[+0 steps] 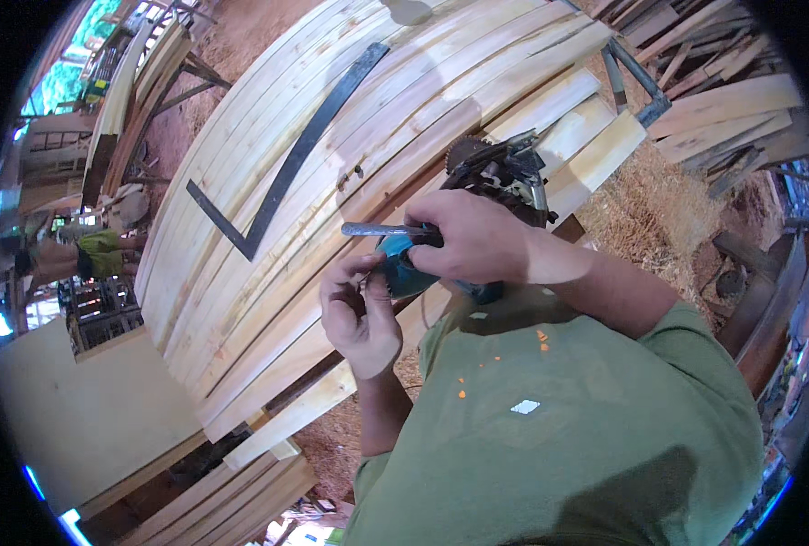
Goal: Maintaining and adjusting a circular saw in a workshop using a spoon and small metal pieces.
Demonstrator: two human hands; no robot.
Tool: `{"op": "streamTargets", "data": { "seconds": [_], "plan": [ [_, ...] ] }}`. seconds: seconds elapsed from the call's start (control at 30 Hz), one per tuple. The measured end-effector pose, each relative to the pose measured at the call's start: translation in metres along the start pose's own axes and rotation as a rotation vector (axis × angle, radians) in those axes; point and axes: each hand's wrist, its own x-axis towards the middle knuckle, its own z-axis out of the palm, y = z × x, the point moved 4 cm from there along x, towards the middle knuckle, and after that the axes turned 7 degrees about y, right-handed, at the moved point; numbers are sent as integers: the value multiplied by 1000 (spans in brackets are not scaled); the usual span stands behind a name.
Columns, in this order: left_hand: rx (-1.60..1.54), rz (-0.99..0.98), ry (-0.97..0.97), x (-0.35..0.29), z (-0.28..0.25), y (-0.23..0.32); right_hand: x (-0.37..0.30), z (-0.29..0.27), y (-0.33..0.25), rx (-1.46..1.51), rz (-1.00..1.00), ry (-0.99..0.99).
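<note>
My right hand (477,238) is closed around a slim grey metal tool (377,230) with a dark handle end; its shaft points left, and I cannot tell its exact kind. Below that tip, my left hand (361,318) has thumb and forefinger pinched together against the teal motor housing (402,273) of a circular saw. Whatever sits between those fingertips is hidden or too small to name. The saw's toothed blade (465,151) and dark base (509,164) face away from me, beyond my right hand. Part of the housing is covered by both hands.
Pale wooden planks (268,305) lie side by side under the saw. On them rest a black L-shaped square (309,136) and a few small dark bits (359,170). Sawdust (645,227) covers the ground at right, with scrap wood (727,109) beyond. Another person (100,253) is at far left.
</note>
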Motion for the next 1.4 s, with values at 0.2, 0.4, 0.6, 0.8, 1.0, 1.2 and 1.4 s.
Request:
{"op": "streamTargets", "data": {
  "seconds": [0.2,0.4,0.6,0.8,1.0,1.2,1.4],
  "plan": [
    [249,135,-53,-5,6,1,5,7,-3,-15,-31,-13],
    [217,371,-9,-11,3,-15,5,12,-8,-45,-52,-51],
    [277,415,-2,-10,4,-12,5,18,-5,-97,-35,-125],
    [33,197,222,-23,3,-30,8,18,-7,-91,-25,-169],
    [129,225,147,-20,2,-30,10,21,-3,-87,-33,-156],
    [116,210,118,-19,5,-27,10,22,-6,-57,-25,-181],
    [-21,33,182,-21,3,-35,10,18,-12,-19,13,-219]
  ]
}}
